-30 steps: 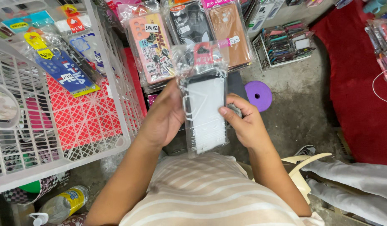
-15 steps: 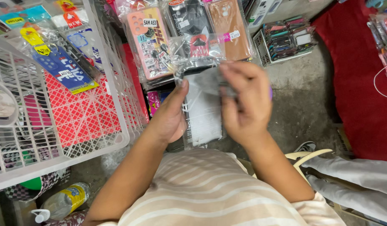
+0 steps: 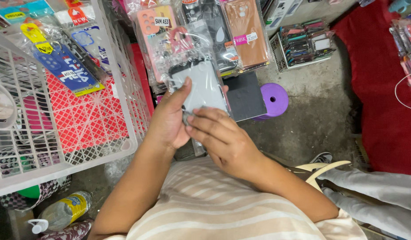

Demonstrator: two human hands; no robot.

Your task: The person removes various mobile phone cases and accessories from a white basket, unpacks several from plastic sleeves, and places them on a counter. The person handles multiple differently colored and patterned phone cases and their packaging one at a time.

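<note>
A grey phone case in a clear plastic sleeve [image 3: 204, 84] is held upright in front of me. My left hand [image 3: 170, 120] grips its left edge, thumb pressed on the front. My right hand [image 3: 223, 138] pinches the sleeve's lower end, fingers over the bottom of the case. Behind it hang several packaged phone cases [image 3: 205, 31] in pink, black and brown.
A white plastic crate [image 3: 58, 146] with packaged cases over a red grid stands at the left. A purple stool [image 3: 276, 98] and a small basket of cases [image 3: 303, 44] sit on the concrete floor. A red cloth [image 3: 383, 89] lies right; a bottle [image 3: 63, 211] lower left.
My right hand has slid from the top of the case down to its lower end. The sleeved case has tilted slightly and risen a little.
</note>
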